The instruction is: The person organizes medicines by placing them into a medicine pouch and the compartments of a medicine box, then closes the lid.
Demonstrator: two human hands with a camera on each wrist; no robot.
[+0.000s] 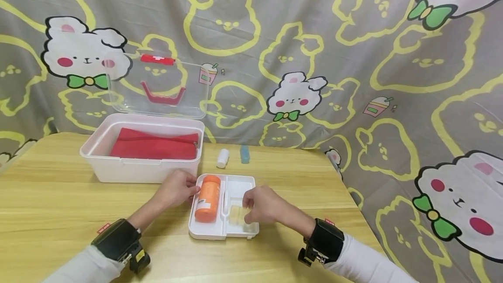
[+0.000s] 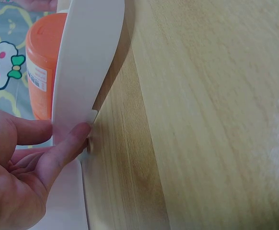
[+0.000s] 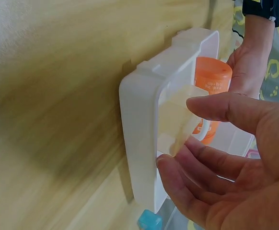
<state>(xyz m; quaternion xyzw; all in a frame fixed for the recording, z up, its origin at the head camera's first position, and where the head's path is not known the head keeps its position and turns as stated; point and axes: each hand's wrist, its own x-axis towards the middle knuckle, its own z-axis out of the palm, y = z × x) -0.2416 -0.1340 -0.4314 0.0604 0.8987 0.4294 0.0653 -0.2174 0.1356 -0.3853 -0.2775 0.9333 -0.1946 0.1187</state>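
Table (image 1: 59, 195): light wooden top with visible grain, set against a hanging patterned cloth. Lying directly on it: a white storage box (image 1: 118, 170) with its clear lid raised, at the left rear; a white divided tray (image 1: 235, 231) near the front centre, just in front of the box's right corner; a small white bottle (image 1: 222, 158) and a small blue bottle (image 1: 245, 154) side by side, close together, behind the tray and right of the box.
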